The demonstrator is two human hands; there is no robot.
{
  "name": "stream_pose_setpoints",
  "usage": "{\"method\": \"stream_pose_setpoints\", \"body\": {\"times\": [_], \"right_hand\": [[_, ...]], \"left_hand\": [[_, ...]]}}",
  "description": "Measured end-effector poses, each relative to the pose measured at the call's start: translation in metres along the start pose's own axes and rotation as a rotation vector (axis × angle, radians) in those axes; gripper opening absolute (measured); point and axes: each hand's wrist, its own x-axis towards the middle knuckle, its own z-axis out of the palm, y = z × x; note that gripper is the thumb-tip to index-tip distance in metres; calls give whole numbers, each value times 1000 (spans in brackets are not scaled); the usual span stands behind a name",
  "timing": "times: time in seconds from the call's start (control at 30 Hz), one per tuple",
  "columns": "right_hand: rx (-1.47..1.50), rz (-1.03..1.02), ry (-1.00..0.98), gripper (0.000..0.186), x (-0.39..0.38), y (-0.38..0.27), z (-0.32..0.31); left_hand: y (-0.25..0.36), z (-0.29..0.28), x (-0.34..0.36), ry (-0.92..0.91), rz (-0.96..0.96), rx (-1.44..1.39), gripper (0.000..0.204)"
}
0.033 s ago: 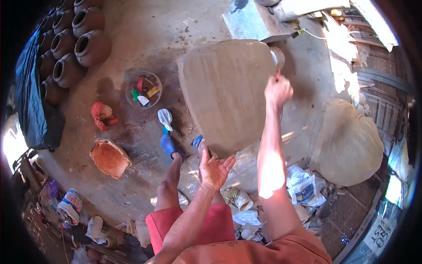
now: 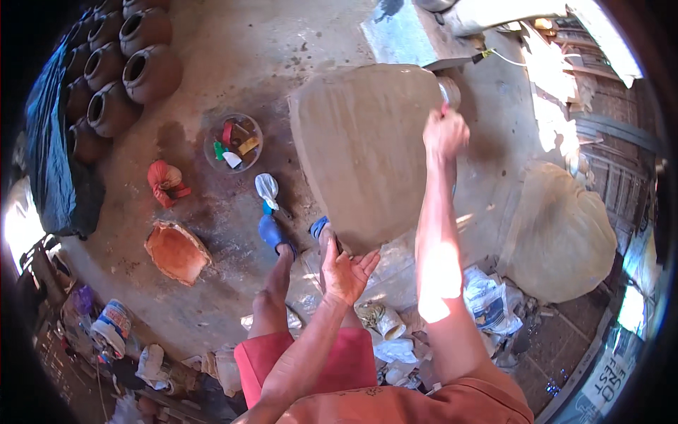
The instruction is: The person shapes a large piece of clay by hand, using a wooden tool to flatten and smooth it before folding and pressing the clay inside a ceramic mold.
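A large, smooth, damp mass of grey-brown clay [image 2: 374,152] with a flat top stands before me. My right hand [image 2: 446,133] is closed in a fist at its far right edge. From the fist sticks the end of a thin red tool [image 2: 444,109], most of it hidden by my fingers. Just beyond lies a pale, round, shiny thing [image 2: 450,90] against the clay's side. My left hand [image 2: 346,275] hangs palm up by the near edge of the clay, fingers spread, holding nothing.
Several round clay pots [image 2: 152,73] stand far left beside dark sheeting [image 2: 53,162]. Left of the clay are a clear tub [image 2: 256,157] of small tools, a red cloth bundle [image 2: 164,178] and a broken clay bowl [image 2: 176,253]. A plastic-covered mound [image 2: 561,230] sits at right.
My right hand has moved slightly farther away along the clay's right edge with the red tool. My left hand stays almost where it was.
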Motion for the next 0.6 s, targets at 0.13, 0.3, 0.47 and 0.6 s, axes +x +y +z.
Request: {"method": "stream_pose_setpoints", "body": {"times": [0.13,0.3,0.47,0.6], "right_hand": [[242,-602,9,17,34,-79,20],[458,-1223,-429,26,-49,-104,-7],[525,-1251,-701,42,-152,10,-71],[488,-1085,-884,39,-203,50,-119]], "left_hand": [[0,-4,-1,-20,-12,-19,111],[3,-2,-4,-63,-11,-91,112],[-1,-13,2,-94,-47,-135,118],[1,-13,-1,-148,-22,-174,111]]}}
